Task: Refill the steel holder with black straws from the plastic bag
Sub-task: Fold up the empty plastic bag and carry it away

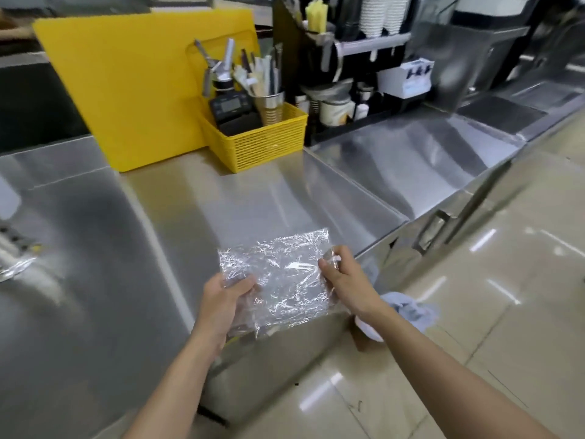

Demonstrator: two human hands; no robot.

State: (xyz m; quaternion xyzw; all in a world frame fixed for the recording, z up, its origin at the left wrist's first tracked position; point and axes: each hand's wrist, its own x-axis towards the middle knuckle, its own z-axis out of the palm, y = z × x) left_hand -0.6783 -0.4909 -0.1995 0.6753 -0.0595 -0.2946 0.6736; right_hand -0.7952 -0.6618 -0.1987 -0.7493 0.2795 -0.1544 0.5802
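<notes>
Both hands (pixel 221 299) (pixel 343 277) pinching crinkled plastic bag (pixel 281 280) flat, long axis left-right, above steel counter (pixel 221 198)

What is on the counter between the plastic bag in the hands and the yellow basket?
Nothing: in the head view the steel counter is bare between the plastic bag, held by both hands, and the yellow basket.
</notes>
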